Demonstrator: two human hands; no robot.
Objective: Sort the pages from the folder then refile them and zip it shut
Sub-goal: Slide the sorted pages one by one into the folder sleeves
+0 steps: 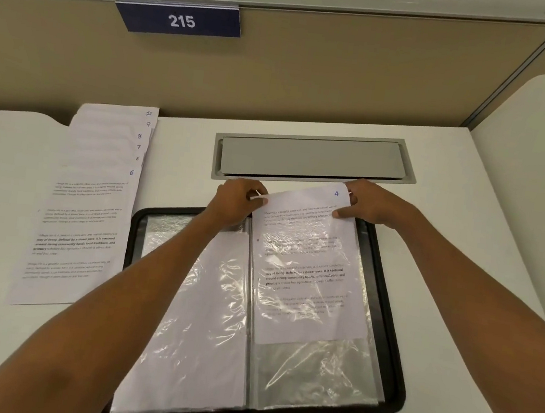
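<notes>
Inside crinkly plastic sleeve, both hands pinch page (numbered 4).

Bare desk right — page stack left

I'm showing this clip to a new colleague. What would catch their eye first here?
The left hand and right hand pinch the top of the page marked 4, partly slid into a clear sleeve on the right side of the open black folder. To the folder's left lies a fanned pile of pages numbered 5 to 10, and a blue 215 sign sits on the partition above.
</notes>
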